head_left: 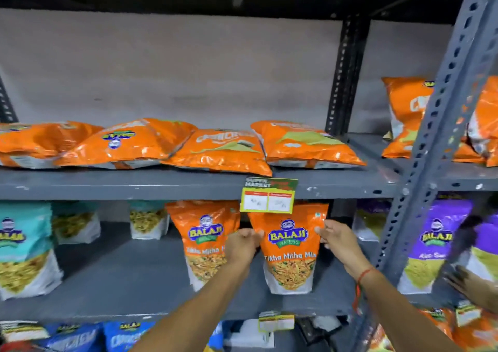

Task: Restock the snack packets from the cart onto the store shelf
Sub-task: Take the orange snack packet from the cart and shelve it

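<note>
Both hands hold one orange Tikha Mitha Mix packet (pixel 289 252) upright on the middle shelf (pixel 129 279) of the grey metal rack. The left hand (pixel 242 244) grips the left edge of the packet near its top, with the fingers curled around the edge. The right hand (pixel 338 240) pinches the right edge at about the same height, and a red thread (pixel 363 275) is tied around its wrist. The bottom of the packet stands on the shelf, close to the front edge. Just beside it, on the left, stands a second orange Tikha Mitha Mix packet (pixel 206 241), also upright; whether the two touch I cannot tell. A yellow price tag (pixel 266 199) hangs from the front edge of the upper shelf (pixel 121 184), just above the held packet. On the upper shelf several orange Crunchex bags (pixel 221 149) lie flat in a row. At the left end of the middle shelf a teal Balaji packet (pixel 23 246) stands at the front. In the next bay on the right a purple Balaji packet (pixel 428 246) stands, and another person's hand (pixel 474 284) shows at the right edge of the view.
</note>
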`<state>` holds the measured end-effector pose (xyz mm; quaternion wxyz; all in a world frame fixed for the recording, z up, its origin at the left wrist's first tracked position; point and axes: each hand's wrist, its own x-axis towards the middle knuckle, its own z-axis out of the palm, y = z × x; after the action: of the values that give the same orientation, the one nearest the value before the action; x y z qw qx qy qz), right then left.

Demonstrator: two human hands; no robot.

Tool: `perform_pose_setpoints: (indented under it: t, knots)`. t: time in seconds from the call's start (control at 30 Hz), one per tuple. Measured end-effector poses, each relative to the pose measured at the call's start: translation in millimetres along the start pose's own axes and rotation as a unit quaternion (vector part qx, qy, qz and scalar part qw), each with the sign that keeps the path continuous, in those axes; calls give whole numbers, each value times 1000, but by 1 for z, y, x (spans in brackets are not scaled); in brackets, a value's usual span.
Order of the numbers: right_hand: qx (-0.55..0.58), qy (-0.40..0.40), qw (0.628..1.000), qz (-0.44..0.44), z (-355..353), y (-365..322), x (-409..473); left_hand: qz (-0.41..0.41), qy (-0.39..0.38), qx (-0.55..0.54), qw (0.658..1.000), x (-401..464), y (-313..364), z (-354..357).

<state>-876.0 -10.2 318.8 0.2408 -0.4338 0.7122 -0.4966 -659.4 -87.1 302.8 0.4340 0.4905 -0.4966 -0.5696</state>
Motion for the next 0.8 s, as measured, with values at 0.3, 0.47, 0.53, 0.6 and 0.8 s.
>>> perform_pose_setpoints:
  t: [0.3,0.47,0.53,0.6,0.8]
  knots:
    - [33,25,999,23,1,36,35,11,-2,68,998,42,-20,38]
    - [25,102,994,-5,10,40,33,37,-7,85,996,43,-24,36]
    - [7,192,981,-37,20,27,22,56,12,80,995,39,-21,25]
    - [22,241,968,-71,36,9,8,71,38,69,994,30,-16,8]
    - [148,179,966,-115,124,-65,-43,109,123,31,986,-13,14,-96]
